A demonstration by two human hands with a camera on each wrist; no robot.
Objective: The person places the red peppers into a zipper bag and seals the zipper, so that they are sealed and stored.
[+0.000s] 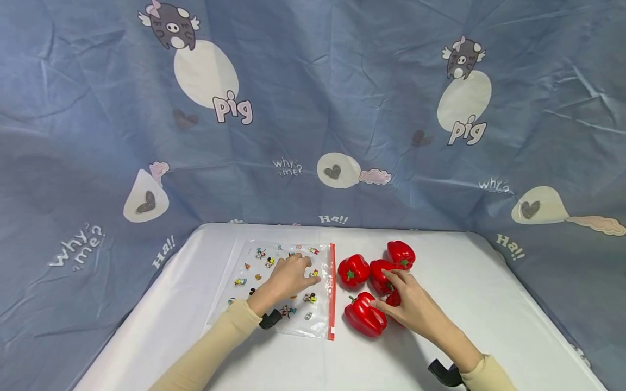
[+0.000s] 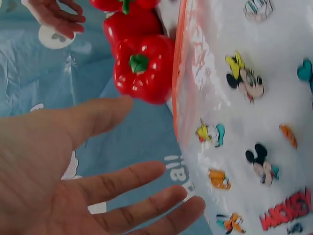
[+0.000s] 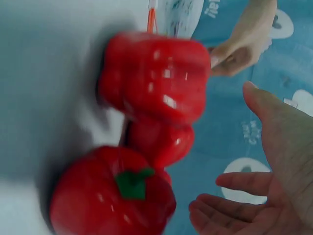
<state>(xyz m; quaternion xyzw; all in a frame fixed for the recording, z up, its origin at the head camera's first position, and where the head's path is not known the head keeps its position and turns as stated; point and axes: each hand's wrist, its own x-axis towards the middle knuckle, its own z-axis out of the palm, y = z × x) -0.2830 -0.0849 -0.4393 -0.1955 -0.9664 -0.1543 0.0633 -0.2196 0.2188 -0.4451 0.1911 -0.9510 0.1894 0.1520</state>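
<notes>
A clear zip bag (image 1: pixel 313 320) with cartoon prints and a red zip edge lies flat on the white table. My left hand (image 1: pixel 290 277) hovers over it, fingers spread and holding nothing; in the left wrist view the palm and fingers (image 2: pixel 132 181) show beside the bag. Right of the zip edge sit several red bell peppers with green stems, among them a front pepper (image 1: pixel 363 317), a left pepper (image 1: pixel 353 271) and a back pepper (image 1: pixel 401 254). Above the group is my right hand (image 1: pixel 415 304), its thumb and fingers apart. It partly hides one pepper.
A white table (image 1: pixel 469 282) carries everything, with a blue printed cloth (image 1: pixel 313 108) rising behind and at the sides. Black straps (image 1: pixel 442 373) sit on both wrists. The peppers stand close together, near the bag's zip edge.
</notes>
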